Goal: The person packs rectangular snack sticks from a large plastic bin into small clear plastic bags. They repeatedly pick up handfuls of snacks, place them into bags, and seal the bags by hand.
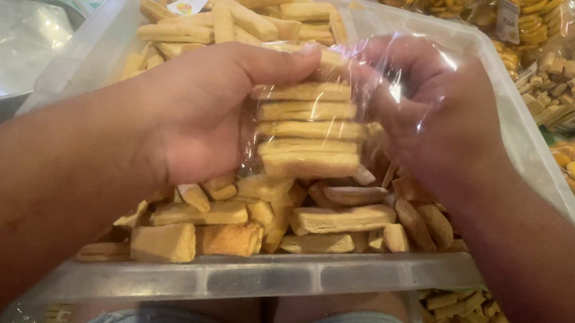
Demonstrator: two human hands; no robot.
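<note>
Spillage is your biggest risk, and the big clear plastic tub (300,273) on your lap is what saves you from it: it holds loose finger-shaped biscuits (340,217) heaped along the near side, with neater rows at the far end. Keep your work over it; drift past the rim and anything that slips lands on your legs or the floor.

Next down in size is the clear plastic bag (386,84), held above the tub's middle. Its film looks thin and is stretched tight over your right hand (438,121), which is clenched on the bag's far side, gathering the plastic. Pull harder there and, in my judgement, the film could tear or the mouth could slide out of your grip.

Inside the bag sits a stack of biscuits (308,130), lying flat one on another. Your left hand (198,112) is wrapped around that stack from the near side, thumb across its top. Squeeze too firmly and these crumbly-looking pieces may snap; loosen off and the pile could skew and jam crosswise.

Smallest hazard: sharp biscuit corners pressing the film could puncture it.
</note>
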